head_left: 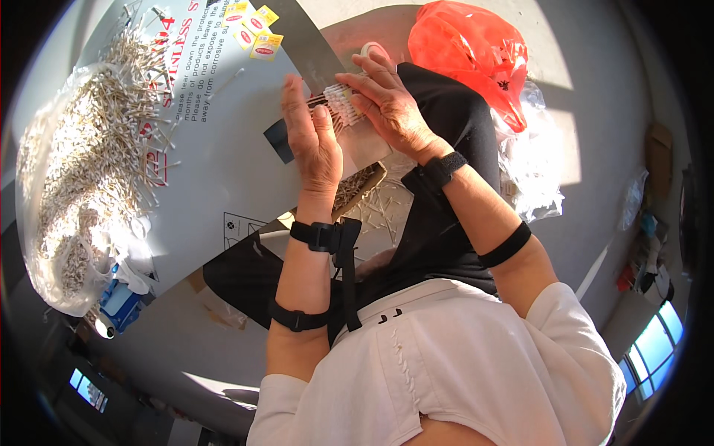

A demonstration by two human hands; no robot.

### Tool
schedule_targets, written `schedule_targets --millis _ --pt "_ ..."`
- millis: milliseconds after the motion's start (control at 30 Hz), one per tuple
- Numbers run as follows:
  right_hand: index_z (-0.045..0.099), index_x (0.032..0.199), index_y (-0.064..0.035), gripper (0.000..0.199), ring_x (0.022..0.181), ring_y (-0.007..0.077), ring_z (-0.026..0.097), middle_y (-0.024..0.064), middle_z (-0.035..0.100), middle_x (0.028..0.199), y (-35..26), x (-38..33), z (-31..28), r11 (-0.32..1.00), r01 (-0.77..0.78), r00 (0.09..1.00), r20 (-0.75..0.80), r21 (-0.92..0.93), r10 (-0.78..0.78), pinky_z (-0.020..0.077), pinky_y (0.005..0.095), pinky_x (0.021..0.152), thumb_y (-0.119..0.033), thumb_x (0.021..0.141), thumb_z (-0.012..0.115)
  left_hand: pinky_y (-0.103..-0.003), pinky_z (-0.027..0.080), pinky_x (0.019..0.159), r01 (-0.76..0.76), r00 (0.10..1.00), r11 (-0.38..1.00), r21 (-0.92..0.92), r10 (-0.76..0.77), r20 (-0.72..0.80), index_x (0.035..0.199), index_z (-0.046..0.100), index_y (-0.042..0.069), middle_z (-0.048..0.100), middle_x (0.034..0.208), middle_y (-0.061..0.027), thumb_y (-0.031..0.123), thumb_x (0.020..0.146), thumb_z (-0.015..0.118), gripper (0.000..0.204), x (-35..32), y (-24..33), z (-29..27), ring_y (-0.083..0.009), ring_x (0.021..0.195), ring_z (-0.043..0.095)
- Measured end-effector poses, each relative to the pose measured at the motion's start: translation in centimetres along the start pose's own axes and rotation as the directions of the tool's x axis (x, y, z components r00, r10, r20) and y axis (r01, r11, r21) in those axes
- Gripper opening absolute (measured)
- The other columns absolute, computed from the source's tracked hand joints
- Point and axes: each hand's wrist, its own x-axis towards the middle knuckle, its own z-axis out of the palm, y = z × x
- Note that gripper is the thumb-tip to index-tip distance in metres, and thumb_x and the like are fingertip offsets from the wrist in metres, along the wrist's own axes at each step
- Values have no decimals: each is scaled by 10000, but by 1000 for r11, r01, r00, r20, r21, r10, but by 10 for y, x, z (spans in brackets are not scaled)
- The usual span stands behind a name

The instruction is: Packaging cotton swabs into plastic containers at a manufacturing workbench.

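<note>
A bundle of cotton swabs (343, 104), white tips in a packed row and brownish sticks, lies between my two hands above a metal surface. My left hand (312, 145) stands at its left side with fingers stretched straight and the thumb beside the sticks. From the right, my right hand (396, 110) reaches over the bundle, its fingers extended and slightly apart near the white tips. Neither hand is wrapped round the swabs; how firmly they touch them is hard to see. Below my hands, more loose swabs lie in an open box (381, 175).
A large heap of swabs (97, 141) spills from a clear plastic bag across the printed sheet-covered table (223, 171) at left. Several yellow-white cards (266, 47) lie at its far edge. A red plastic bag (465, 48) and white plastic (532, 160) are on the right.
</note>
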Motion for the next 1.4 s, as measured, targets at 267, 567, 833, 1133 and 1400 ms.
schedule_targets --millis 267,567,833,1133,1400 --pt "630 1268 -170 360 1388 390 367 129 477 1444 1 -2 -1 1000 -5 1000 -15 -10 5 392 473 1100 -168 909 648 -496 279 1106 -242 968 902 358 197 156 1297 518 36 432 1446 -168 97 713 724 623 -10 1 -23 -373 1369 362" --pt "629 1272 -171 344 1392 385 363 125 472 1450 2 -1 2 1000 0 1000 -17 -13 0 387 470 1103 -218 931 631 -488 309 1069 -291 954 809 511 206 218 1172 580 96 512 1320 -91 77 625 799 589 -5 2 -37 -338 1294 419" --pt "602 1315 -170 368 1400 376 349 139 446 1471 0 -1 1 999 -23 1000 15 30 23 331 454 1139 -168 946 599 -452 353 1017 -276 959 830 486 203 198 1126 600 98 581 1157 -65 59 629 791 534 -7 7 -34 -301 1168 493" --pt "626 1276 -176 350 1399 383 355 125 474 1449 2 -1 2 1000 -9 1000 -7 -1 9 391 467 1100 -222 930 634 -414 403 903 -324 945 792 518 250 209 1023 653 130 590 1033 -42 82 612 830 450 -9 1 -36 -266 1052 536" --pt "593 1323 -175 371 1393 375 361 134 450 1468 0 -1 1 999 -18 1000 13 28 18 342 457 1133 -175 951 595 -441 396 956 -307 945 784 539 185 269 1147 622 114 581 1152 -57 122 662 827 527 -12 5 -36 -274 1106 521"
